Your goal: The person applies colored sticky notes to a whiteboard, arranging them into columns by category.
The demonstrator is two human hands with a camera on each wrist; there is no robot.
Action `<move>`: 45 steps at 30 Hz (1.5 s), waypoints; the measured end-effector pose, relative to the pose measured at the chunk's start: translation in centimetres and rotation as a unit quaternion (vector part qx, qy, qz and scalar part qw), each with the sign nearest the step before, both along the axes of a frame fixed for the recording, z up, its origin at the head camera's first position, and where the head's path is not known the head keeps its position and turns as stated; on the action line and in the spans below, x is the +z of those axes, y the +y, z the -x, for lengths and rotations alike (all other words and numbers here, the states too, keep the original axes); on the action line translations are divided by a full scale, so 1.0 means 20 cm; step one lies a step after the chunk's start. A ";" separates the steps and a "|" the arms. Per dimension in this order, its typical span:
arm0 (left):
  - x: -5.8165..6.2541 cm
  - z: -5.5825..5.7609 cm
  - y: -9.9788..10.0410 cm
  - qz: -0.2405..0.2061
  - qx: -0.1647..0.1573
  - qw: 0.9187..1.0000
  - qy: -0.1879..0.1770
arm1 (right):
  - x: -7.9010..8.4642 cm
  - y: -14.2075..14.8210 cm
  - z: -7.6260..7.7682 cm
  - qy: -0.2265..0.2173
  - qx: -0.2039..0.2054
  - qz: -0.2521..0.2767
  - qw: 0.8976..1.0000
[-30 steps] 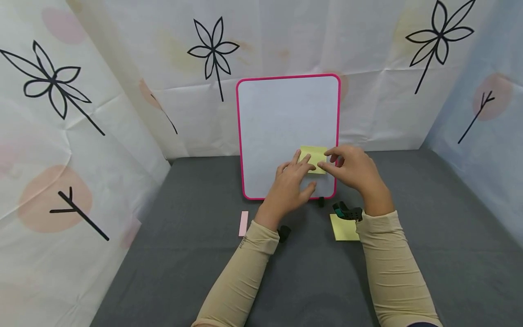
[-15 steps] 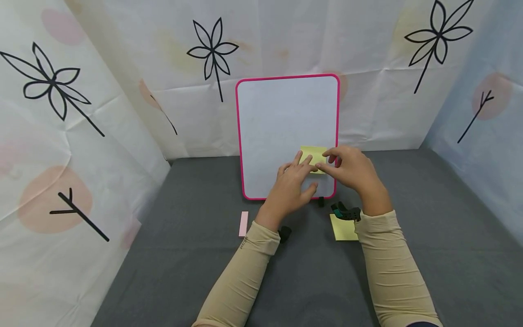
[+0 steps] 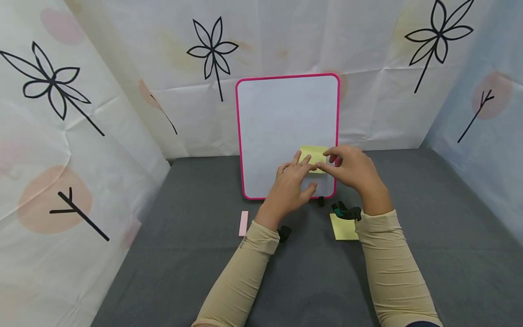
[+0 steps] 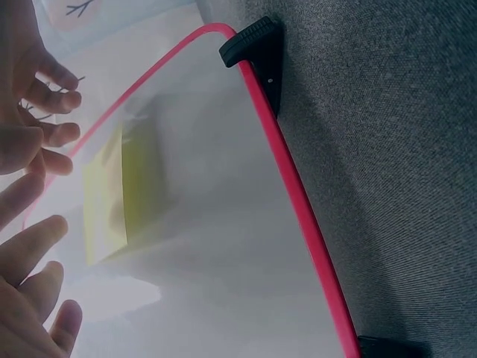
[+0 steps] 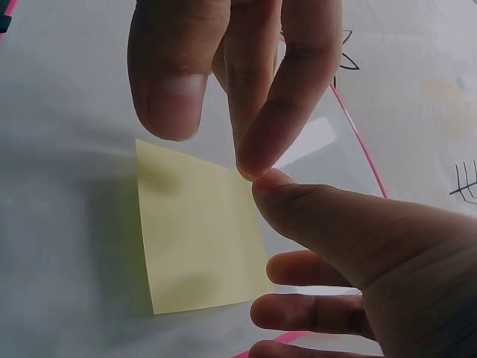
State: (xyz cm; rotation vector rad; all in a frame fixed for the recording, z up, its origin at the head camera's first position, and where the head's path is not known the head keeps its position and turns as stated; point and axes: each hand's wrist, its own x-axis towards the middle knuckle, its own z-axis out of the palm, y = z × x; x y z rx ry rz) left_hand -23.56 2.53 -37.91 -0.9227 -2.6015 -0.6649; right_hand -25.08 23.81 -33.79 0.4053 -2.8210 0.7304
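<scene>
A yellow sticky note (image 3: 318, 155) lies against the lower right of a pink-framed whiteboard (image 3: 282, 118). Its lower edge stands off the surface, as the left wrist view shows. Over the note's left part, my left hand (image 3: 289, 188) reaches with fingers spread, fingertips close to the paper. From the right comes my right hand (image 3: 354, 169), its thumb (image 5: 287, 198) in front of the note and meeting a left fingertip. A gap parts this thumb from the other right fingers (image 5: 287, 312), which are right at the note's side edge. Neither hand visibly pinches the paper.
On the grey table (image 3: 196, 272) are a yellow sticky-note pad (image 3: 344, 228), partly behind the right wrist strap, and a narrow pink strip (image 3: 243, 223) by the left sleeve. Black feet, one a clip (image 4: 257, 52), support the board. Patterned cloth (image 3: 163, 81) hangs behind.
</scene>
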 end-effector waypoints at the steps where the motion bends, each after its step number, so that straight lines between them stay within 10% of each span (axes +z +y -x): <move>1: 0.00 0.00 0.00 0.001 0.002 1.000 0.001 | 0.00 0.00 0.00 -0.001 -0.001 0.001 1.000; 45: -0.01 0.01 0.00 -0.005 0.001 1.000 -0.005 | 0.00 -0.01 -0.01 -0.003 -0.001 0.001 1.000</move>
